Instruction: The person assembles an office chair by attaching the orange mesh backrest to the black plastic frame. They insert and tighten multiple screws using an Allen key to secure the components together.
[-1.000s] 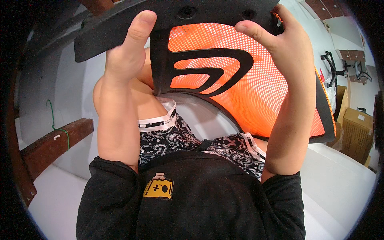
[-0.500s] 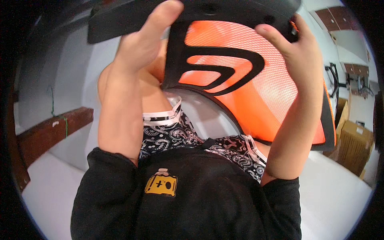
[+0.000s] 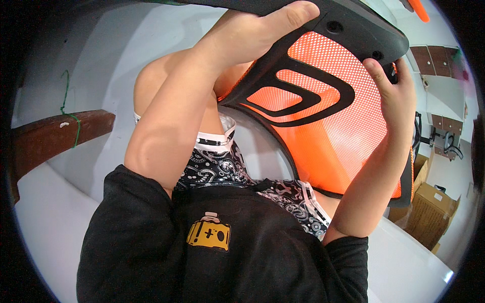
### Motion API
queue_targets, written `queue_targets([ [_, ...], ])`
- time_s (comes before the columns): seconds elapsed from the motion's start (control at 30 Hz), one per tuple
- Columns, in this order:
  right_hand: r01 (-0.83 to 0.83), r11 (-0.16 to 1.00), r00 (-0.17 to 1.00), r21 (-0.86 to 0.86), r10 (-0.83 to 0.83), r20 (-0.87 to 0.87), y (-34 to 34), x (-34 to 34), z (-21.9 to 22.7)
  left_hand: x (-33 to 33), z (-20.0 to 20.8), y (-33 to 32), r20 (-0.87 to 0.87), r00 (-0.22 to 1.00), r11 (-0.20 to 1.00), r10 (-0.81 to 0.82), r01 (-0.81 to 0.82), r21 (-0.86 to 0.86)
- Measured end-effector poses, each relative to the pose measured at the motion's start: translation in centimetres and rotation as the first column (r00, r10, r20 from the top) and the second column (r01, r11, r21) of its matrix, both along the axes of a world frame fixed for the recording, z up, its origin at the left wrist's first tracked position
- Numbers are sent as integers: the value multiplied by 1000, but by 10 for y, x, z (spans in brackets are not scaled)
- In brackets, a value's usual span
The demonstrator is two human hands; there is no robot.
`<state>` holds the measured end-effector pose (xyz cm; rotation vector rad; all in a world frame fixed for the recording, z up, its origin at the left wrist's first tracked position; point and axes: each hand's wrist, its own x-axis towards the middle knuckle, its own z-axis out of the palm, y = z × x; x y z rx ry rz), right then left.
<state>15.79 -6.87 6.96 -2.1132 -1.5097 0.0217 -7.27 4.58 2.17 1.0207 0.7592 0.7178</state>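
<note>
A chair backrest [image 3: 333, 144] with orange mesh and a black plastic frame leans across my lap, tilted. Along its far end runs a thick black plastic bar [image 3: 353, 35] with round screw holes. My left hand [image 3: 247, 38] is closed around this bar, the thumb stretched along its face and the other fingers hidden behind. At the bar's right end my right hand [image 3: 396, 91] clasps the frame's corner, thumb over the mesh side and fingers going round the outer edge. A black looped rib [image 3: 343, 103] crosses the mesh.
On the left a brown wooden beam [image 3: 60, 132] carries a tied green string [image 3: 77, 132]. Cardboard boxes [image 3: 427, 214] stand at the right, with a black chair base [image 3: 447, 144] beyond them and brown-doored cabinets [image 3: 437, 59] farther up. An orange-tipped object [image 3: 419, 10] shows at the top right.
The backrest has shifted right and tilted, its right end lower. My left hand has moved right with the bar, and my right hand slightly right and down. Both keep their hold.
</note>
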Motion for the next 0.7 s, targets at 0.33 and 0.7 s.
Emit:
queue_targets([
  [0.33,41,999,997,-14,-40,66,2,-9,4,8,-12,-3,211,972,994,106,-98,-51],
  [0.7,28,999,997,-17,-27,70,3,-9,2,7,-25,-3,526,851,992,-1,68,-108],
])
